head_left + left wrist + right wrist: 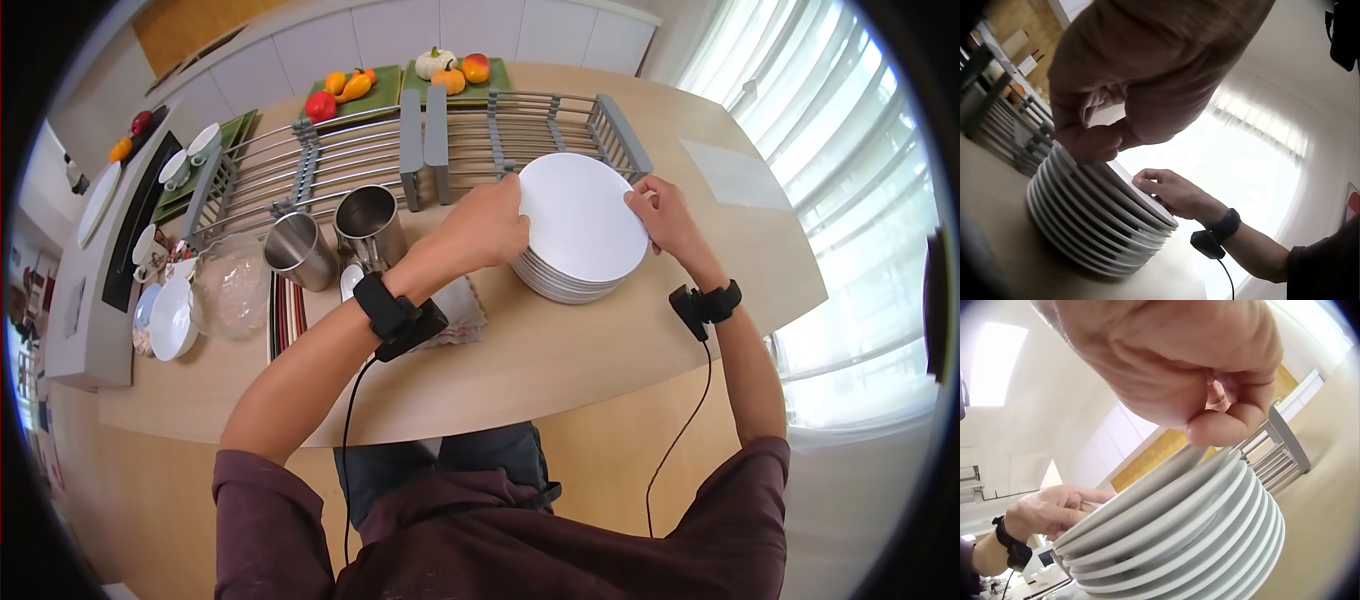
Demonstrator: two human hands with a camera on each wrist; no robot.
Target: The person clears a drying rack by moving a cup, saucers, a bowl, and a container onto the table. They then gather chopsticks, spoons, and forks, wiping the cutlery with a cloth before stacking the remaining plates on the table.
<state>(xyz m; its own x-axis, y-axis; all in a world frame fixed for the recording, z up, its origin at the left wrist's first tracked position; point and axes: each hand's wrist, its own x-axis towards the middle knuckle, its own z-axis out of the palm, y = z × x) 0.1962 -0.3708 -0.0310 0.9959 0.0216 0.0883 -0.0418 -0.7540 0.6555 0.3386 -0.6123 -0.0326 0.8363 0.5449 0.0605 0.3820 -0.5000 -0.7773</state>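
Observation:
A stack of several white plates (583, 215) stands on the wooden table, right of centre in the head view. My left hand (487, 222) pinches the rim of the top plate at its left side, and my right hand (668, 216) pinches the same rim at the right. The right wrist view shows the upper plates (1141, 506) tilted and slightly apart from those below. In the left wrist view the left fingers (1094, 145) curl over the rim of the stack (1094, 219).
Two metal dish racks (350, 155) (530, 125) stand behind the plates. Left of the stack are two steel cups (300, 252) (368, 222), a folded cloth (458, 312), a glass bowl (230, 287) and a white bowl (173, 318). Green trays (375, 98) with artificial-looking produce lie at the back.

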